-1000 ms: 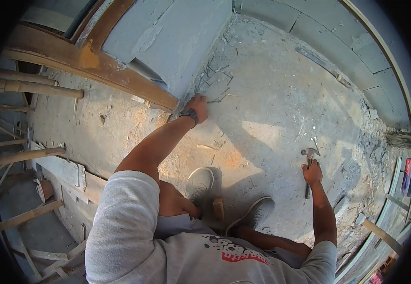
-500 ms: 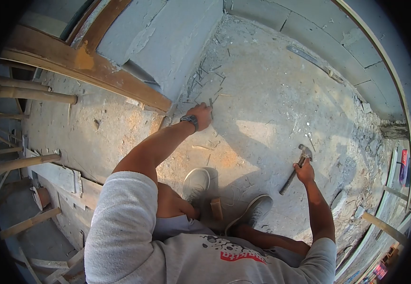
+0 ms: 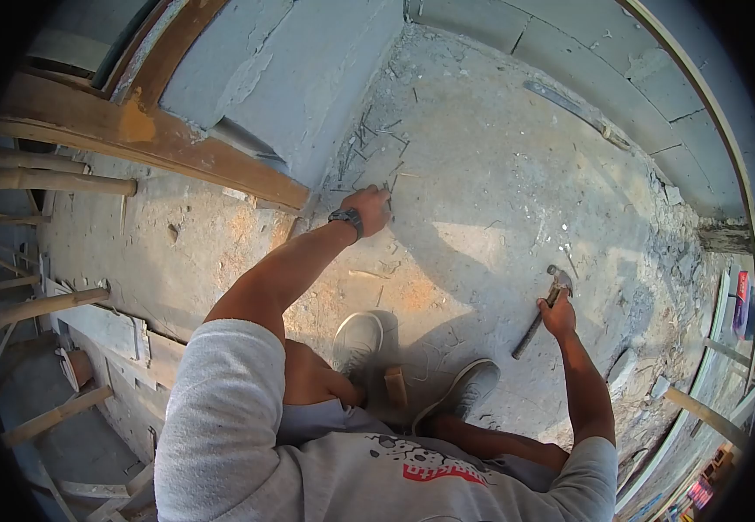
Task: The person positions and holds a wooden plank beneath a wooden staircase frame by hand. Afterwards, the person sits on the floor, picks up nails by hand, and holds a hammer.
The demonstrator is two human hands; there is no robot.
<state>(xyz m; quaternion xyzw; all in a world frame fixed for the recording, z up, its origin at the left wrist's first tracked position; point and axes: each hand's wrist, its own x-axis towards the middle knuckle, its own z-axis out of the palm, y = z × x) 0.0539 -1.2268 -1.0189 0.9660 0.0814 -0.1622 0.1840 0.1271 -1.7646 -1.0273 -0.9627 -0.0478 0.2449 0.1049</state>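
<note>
My right hand [image 3: 557, 315] is wrapped round the handle of a claw hammer [image 3: 529, 337]. Its metal head sticks out beyond my fingers, low over the concrete floor. My left hand [image 3: 367, 211], below a dark wristwatch [image 3: 348, 221], reaches down to the floor by the end of the wooden frame. Its fingers are pinched together at a thin dark nail [image 3: 392, 184], partly hidden by the fingertips. Several loose nails [image 3: 369, 132] lie scattered just beyond that hand, along the foot of the wall.
A small wood block [image 3: 396, 386] stands between my shoes. A brown wooden frame [image 3: 221, 165] runs along the left wall. A long flat metal strip [image 3: 573, 109] lies near the block wall [image 3: 612, 70]. Bamboo poles [image 3: 56, 181] jut in at left; rubble [image 3: 656, 261] edges the floor at right.
My left hand stays low at nearly the same spot, its fingers slightly shifted by the nail. The hammer and my right hand have hardly moved. The view has tilted a little.
</note>
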